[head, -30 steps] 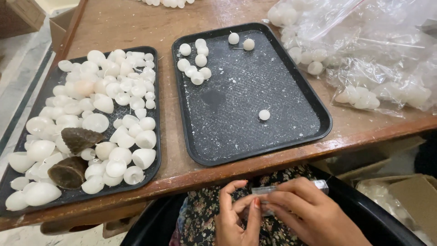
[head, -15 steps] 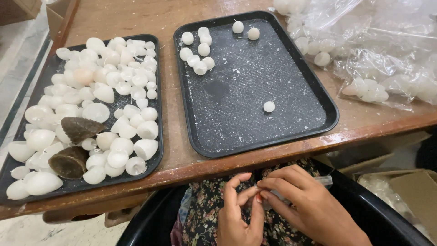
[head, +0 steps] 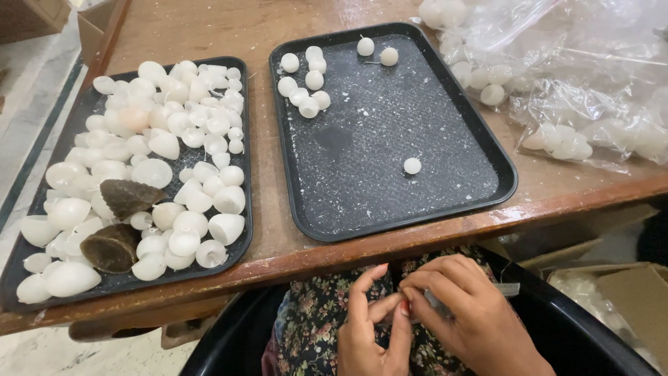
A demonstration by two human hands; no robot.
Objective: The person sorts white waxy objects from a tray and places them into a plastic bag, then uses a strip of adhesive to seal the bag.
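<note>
Below the wooden desk's (head: 229,28) near edge, left hand (head: 372,327) pinches something hidden; right hand (head: 466,313) grips a thin metal blade (head: 506,289). Best worked slowly, strokes away from fingertips.

Worn brown wooden table (head: 229,28); pale tiled floor (head: 28,104) at left; cardboard boxes (head: 626,292) beneath, evenly lit.

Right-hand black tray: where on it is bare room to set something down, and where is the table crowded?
The right tray is bare across its middle and near edge, between the white ball cluster at its far left corner and a lone ball. The left tray is packed with white shells; plastic bags crowd the right.
</note>
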